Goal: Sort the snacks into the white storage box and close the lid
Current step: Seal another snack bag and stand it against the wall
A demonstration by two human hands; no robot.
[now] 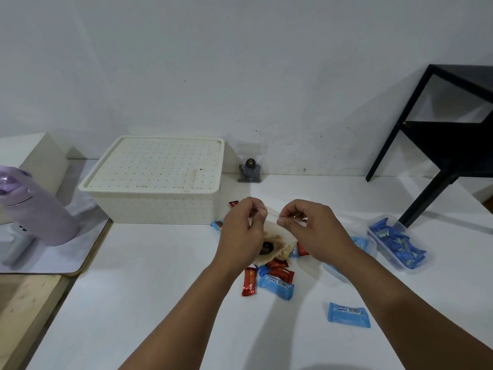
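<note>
The white storage box (160, 209) stands at the back left of the white table with its dotted lid (157, 164) on. My left hand (241, 231) and my right hand (309, 228) each pinch the top edge of a clear snack bag (277, 236) held above the table's middle. Dark and tan snacks show inside the bag. Under it lie several red and blue wrapped snacks (274, 281). One blue packet (349, 315) lies apart at the front right.
A clear tub of blue packets (394, 243) sits at the right. A small clear bag of dark snacks (250, 166) leans on the wall. A purple bottle (37, 206) stands on a mat at left. A black side table (440, 145) is at the right.
</note>
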